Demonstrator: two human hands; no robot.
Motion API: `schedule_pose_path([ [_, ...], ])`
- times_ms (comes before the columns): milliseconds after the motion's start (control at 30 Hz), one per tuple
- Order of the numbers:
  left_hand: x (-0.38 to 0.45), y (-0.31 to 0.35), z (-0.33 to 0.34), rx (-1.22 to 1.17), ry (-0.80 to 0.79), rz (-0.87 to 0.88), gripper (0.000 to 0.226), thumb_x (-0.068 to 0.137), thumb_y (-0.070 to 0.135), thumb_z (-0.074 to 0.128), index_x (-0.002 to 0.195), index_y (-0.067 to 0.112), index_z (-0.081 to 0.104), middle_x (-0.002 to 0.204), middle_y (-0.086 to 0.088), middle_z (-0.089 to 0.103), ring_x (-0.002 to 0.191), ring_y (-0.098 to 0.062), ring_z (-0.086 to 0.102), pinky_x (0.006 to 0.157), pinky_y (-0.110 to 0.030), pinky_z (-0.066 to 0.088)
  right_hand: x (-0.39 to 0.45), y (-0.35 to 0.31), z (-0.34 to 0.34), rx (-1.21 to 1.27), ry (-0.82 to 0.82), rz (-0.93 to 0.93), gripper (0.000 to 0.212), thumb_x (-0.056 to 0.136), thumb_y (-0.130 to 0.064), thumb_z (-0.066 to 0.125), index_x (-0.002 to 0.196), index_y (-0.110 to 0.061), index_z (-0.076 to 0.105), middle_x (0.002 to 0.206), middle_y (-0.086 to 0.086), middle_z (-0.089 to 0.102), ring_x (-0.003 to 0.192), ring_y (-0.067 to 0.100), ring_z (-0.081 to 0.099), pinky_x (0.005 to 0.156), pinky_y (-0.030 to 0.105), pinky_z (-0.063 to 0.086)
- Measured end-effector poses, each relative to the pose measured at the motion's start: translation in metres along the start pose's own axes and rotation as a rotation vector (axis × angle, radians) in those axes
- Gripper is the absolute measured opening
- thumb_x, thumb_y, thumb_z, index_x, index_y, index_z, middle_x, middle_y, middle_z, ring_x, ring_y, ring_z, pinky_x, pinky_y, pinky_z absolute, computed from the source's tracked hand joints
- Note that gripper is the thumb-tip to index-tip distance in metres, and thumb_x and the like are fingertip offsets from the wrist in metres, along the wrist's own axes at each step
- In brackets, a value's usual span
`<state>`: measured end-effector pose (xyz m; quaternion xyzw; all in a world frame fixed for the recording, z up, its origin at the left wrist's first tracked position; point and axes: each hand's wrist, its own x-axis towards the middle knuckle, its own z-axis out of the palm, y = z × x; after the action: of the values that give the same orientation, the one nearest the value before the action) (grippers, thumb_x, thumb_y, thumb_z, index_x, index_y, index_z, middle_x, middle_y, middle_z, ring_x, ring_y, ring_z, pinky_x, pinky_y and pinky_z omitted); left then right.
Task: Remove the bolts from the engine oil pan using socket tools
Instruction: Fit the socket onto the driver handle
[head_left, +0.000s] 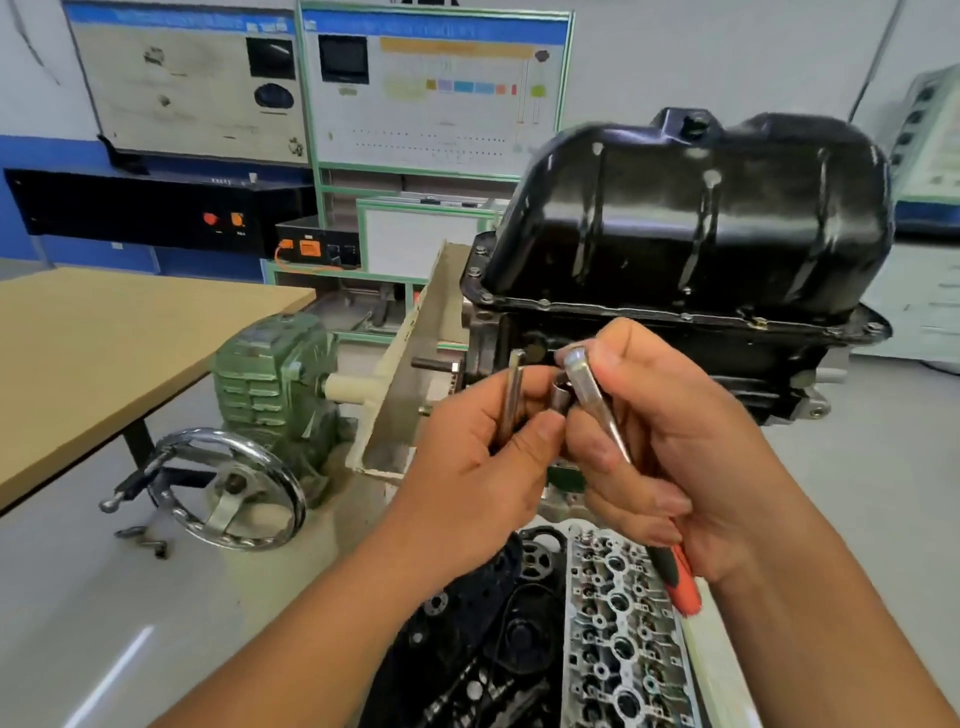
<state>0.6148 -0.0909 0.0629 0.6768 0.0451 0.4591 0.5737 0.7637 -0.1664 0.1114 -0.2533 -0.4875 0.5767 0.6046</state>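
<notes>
Engine stand carries the inverted engine; tan table beside it.

a single wide-angle view from the person's head, looking forward and down along both forearms. the left hand and right hand sit close, near the middle of the frame. just beyond them the oil pan fills the upper right; a bench lies to the left, wall boards far behind. straight edges bow toward the frame's borders.
</notes>
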Motion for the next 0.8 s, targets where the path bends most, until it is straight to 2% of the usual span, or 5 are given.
schedule_pose_path([
  [167, 0.005, -0.004, 0.016, -0.160, 0.040, -0.039, 0.017, 0.100, 0.030, 0.059, 0.105, 0.017, 0.067, 0.070, -0.014, 0.056, 0.040, -0.009, 0.036, 0.041, -0.020, 0.032, -0.013, -0.006, -0.009, 0.110, 0.129, -0.097, 0.012, 0.100, -0.023, 0.052, 0.096, -0.013, 0.047, 0.060, 0.014, 0.056, 0.024, 0.005, 0.033, 0.032, 0.013, 0.034],
  [267, 0.001, -0.010, 0.033, -0.105, 0.028, -0.121, 0.021, 0.100, 0.037, 0.057, 0.097, 0.016, 0.062, 0.072, -0.007, 0.054, 0.041, -0.011, 0.034, 0.041, -0.021, 0.030, -0.027, 0.002, -0.011, 0.176, 0.226, -0.179, 0.011, 0.101, -0.025, 0.049, 0.101, -0.014, 0.048, 0.061, 0.013, 0.057, 0.025, 0.006, 0.035, 0.032, 0.013, 0.032],
  [400, 0.003, 0.004, 0.047, -0.364, 0.187, -0.101, 0.027, 0.102, 0.040, 0.047, 0.086, 0.018, 0.053, 0.067, -0.002, 0.049, 0.040, -0.010, 0.033, 0.040, -0.020, 0.030, -0.039, 0.017, -0.013, 0.081, 0.340, -0.154, 0.013, 0.100, -0.025, 0.049, 0.094, -0.015, 0.052, 0.060, 0.013, 0.054, 0.025, 0.011, 0.033, 0.035, 0.014, 0.031],
  [567, 0.031, 0.039, 0.038, -0.832, 0.513, 0.073, 0.044, 0.108, 0.052, 0.034, 0.079, 0.022, 0.045, 0.059, 0.006, 0.034, 0.042, -0.008, 0.029, 0.038, -0.022, 0.029, -0.039, 0.041, -0.004, 0.291, 0.113, -0.124, 0.009, 0.099, -0.020, 0.046, 0.102, -0.012, 0.049, 0.058, 0.009, 0.049, 0.030, 0.013, 0.022, 0.035, 0.016, 0.023],
  [800, 0.025, 0.036, 0.035, -0.987, 0.677, 0.071, 0.047, 0.107, 0.054, 0.035, 0.076, 0.021, 0.043, 0.058, 0.006, 0.030, 0.042, -0.009, 0.027, 0.038, -0.022, 0.028, -0.030, 0.074, 0.010, 0.459, 0.065, -0.147, 0.013, 0.101, -0.021, 0.040, 0.105, -0.014, 0.050, 0.057, 0.003, 0.041, 0.032, 0.011, 0.016, 0.035, 0.016, 0.023],
])
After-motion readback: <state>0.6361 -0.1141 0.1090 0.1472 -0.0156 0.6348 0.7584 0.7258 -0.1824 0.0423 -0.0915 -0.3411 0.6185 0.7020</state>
